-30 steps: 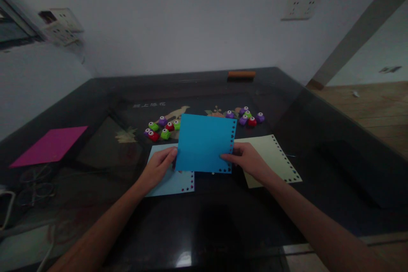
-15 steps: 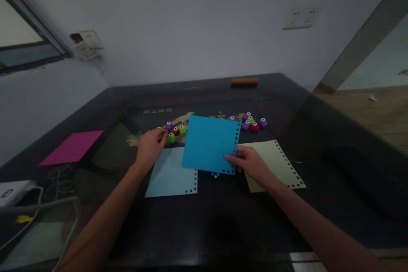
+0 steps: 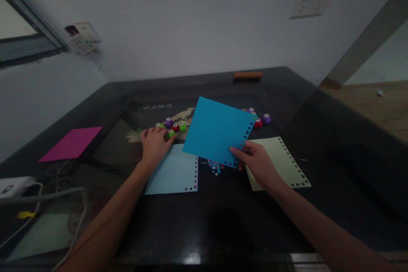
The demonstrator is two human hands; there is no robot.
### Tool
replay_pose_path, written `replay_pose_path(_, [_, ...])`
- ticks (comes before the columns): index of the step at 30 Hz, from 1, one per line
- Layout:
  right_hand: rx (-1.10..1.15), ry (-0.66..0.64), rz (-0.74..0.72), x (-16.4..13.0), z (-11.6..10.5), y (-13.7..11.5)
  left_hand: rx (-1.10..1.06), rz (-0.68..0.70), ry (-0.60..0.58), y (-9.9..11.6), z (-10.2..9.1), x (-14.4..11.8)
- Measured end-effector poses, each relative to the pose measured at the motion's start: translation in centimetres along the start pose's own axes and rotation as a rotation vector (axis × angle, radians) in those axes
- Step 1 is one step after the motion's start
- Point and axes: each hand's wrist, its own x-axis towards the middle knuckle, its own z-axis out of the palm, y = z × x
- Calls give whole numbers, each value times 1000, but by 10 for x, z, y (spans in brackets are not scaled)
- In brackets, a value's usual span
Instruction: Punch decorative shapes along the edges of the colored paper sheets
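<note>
My right hand (image 3: 256,161) pinches a blue paper sheet (image 3: 218,131) near its lower right corner and holds it tilted above the table. Small shapes are punched along two of the sheet's edges. My left hand (image 3: 156,142) is among several small paper punches, its thumb and fingers around a green paper punch (image 3: 171,133). Next to it are a red punch (image 3: 175,127) and a purple punch (image 3: 168,121). A pale blue sheet (image 3: 175,174) with punched edges lies below my left hand. Under my right hand is a cream sheet (image 3: 280,163), also punched.
Punched-out paper bits (image 3: 216,167) lie between the two flat sheets. More punches (image 3: 266,119) stand at the right, partly behind the blue sheet. A pink sheet (image 3: 72,143) and white cables (image 3: 79,216) are at the left. An orange-brown bar (image 3: 247,75) lies at the back.
The blue sheet has risen and turned clockwise in my right hand, uncovering more paper bits. My left hand has moved slightly right, its thumb now at the green punch.
</note>
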Motion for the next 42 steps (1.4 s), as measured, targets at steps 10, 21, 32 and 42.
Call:
replay_pose_path(10, [82,32,1,-2,4,-7,-88,31,24,-1,-4,0])
replay_pose_path(21, [247,152,37,-2,5,-8,-779,57,-69,32,-36,-17])
replay_pose_path(32, [368,113,130,-3,7,-9,-1452,-113,-621,80,-52,-51])
replay_pose_path(42, [264,92,91,-2,6,-3,-1530,-178,-735,94,-48,-65])
